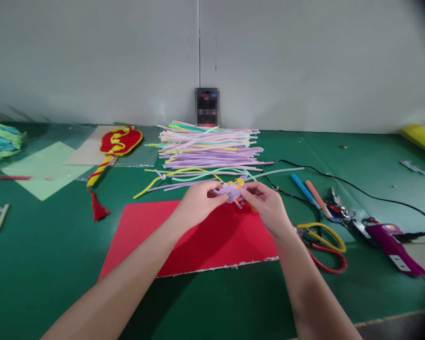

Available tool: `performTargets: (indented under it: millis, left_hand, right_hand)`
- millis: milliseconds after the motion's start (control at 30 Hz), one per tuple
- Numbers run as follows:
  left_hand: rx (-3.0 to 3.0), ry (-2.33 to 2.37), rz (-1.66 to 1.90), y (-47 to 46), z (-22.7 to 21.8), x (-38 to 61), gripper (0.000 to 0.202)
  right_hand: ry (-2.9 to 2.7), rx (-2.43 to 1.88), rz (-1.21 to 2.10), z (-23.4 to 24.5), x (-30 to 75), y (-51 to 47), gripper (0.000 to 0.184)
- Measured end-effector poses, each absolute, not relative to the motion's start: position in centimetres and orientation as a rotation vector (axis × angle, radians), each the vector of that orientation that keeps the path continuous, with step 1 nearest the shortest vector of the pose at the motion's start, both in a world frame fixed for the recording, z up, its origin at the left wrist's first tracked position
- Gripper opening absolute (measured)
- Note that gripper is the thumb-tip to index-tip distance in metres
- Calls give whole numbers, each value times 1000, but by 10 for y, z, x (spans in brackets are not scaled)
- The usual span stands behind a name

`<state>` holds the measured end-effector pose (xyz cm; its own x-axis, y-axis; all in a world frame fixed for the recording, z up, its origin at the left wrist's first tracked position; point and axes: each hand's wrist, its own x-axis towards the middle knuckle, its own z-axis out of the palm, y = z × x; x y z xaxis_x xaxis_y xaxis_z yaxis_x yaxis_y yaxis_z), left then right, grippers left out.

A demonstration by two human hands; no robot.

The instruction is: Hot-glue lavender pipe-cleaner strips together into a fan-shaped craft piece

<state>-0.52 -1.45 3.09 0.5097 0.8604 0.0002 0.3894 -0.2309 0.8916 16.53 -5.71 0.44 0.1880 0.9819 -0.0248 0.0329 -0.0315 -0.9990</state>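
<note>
Above a red board [145,231] I hold a small bundle of lilac pipe cleaners [230,191] in front of me, with orange-yellow parts [238,183] at its far side. My left hand [200,200] pinches the bundle from the left between thumb and fingers. From the right, my right hand [267,204] grips its edge with thumb and fingertips; the fingers partly hide the piece. Just beyond the hands lie several loose pipe cleaners [198,173] in yellow, mint and lilac, some bent. Behind them a thick pile of pastel pipe cleaners [212,156] spreads across the table.
At right lie red-and-yellow-handled cutters [327,241], blue and coral handled tools [310,189], keys [345,212] and a purple corded tool [393,245]. A red-and-yellow fan with tassel [120,141] rests on the left near green paper [46,172]. A blurred phone [207,106] leans against the wall.
</note>
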Motion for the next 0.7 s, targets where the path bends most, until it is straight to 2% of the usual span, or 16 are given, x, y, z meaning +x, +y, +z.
performTargets:
  millis: [233,400,700]
  left_hand:
    - [1795,1045,663,-14,29,-6,15]
    - [1698,1072,728,-10,25,-6,24]
    - [1503,1159,764,-2,23,-5,17]
  right_hand:
    - [-1081,-1338,1074,6,165,-58,23]
    - [-1001,-1332,1024,3,167,-56,27]
    - [-1010,-1363,1010,4,168,-55,26]
